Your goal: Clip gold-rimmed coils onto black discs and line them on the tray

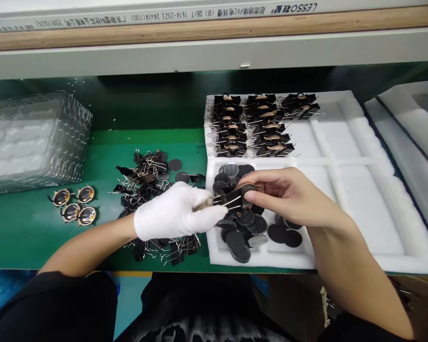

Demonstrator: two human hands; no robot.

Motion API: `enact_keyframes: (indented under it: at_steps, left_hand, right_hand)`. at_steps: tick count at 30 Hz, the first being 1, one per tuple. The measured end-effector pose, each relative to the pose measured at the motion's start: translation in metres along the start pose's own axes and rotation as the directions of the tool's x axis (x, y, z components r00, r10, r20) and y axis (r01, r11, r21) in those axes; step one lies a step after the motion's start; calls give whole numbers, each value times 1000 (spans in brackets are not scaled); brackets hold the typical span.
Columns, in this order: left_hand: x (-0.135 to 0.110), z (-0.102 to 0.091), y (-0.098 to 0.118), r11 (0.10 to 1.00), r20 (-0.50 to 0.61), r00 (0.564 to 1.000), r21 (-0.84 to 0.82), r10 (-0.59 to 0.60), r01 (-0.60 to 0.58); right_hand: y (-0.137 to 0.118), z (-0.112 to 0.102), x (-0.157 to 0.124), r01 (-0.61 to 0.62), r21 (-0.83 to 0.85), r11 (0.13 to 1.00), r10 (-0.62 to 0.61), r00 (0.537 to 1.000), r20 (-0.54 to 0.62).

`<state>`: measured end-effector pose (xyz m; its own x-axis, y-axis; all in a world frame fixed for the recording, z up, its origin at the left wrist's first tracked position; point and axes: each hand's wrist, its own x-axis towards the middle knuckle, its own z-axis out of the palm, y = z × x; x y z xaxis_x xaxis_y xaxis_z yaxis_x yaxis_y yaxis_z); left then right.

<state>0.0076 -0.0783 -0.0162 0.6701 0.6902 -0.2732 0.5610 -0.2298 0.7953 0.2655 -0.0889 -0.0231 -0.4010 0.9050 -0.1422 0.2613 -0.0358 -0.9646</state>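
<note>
My left hand (176,212), in a white glove, pinches the wire handles of a black binder clip (232,199). Bare and closed, my right hand (294,195) grips a dark round disc (248,191) at the clip's jaws; a thin brownish-gold rim shows by the fingertips. Whether the jaws have closed on the disc, I cannot tell. Below both hands, loose black and clear discs (236,240) lie heaped in the near left compartment of a white foam tray (356,197). A pile of loose binder clips (142,183) spreads beneath and around my left forearm.
Rows of binder clips (231,137) clamped on gold-rimmed pieces fill the tray's back left. Round sunglasses (71,211) lie on the green table (17,228), near stacked clear plastic trays (32,142). More white foam (413,109) stands at right. A shelf edge (214,52) spans the back.
</note>
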Motion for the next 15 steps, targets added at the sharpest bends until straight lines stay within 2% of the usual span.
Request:
enact_keyframes:
  at_steps: [3, 4, 6, 8, 9, 10, 12, 15]
  left_hand:
    - [-2, -19, 4, 989, 80, 997, 144, 16, -28]
    - [-3, -28, 3, 974, 71, 997, 220, 29, -44]
    - [-2, -44, -4, 908, -50, 998, 419, 42, -17]
    - [1, -53, -17, 771, -226, 973, 627, 47, 108]
    - [3, -54, -24, 685, -277, 959, 710, 57, 164]
    - [6, -54, -31, 605, -277, 958, 775, 68, 181]
    - [12, -48, -41, 506, -171, 982, 855, 74, 111]
    - [22, -38, -46, 469, -31, 998, 883, 50, 4]
  right_hand:
    - [2, 1, 1, -1, 40, 999, 3, 999, -50]
    - [3, 0, 2, 10, 85, 996, -2, 996, -93]
    - [5, 0, 5, 31, 233, 972, 13, 983, -186]
    - [7, -1, 8, 33, 407, 913, 68, 970, -231]
    - [8, -2, 10, 22, 478, 878, 102, 967, -232]
    - [9, -1, 11, 5, 532, 847, 134, 965, -224]
    - [11, 0, 13, -28, 604, 796, 174, 967, -184]
    - [13, 6, 14, -77, 650, 756, 189, 977, -103]
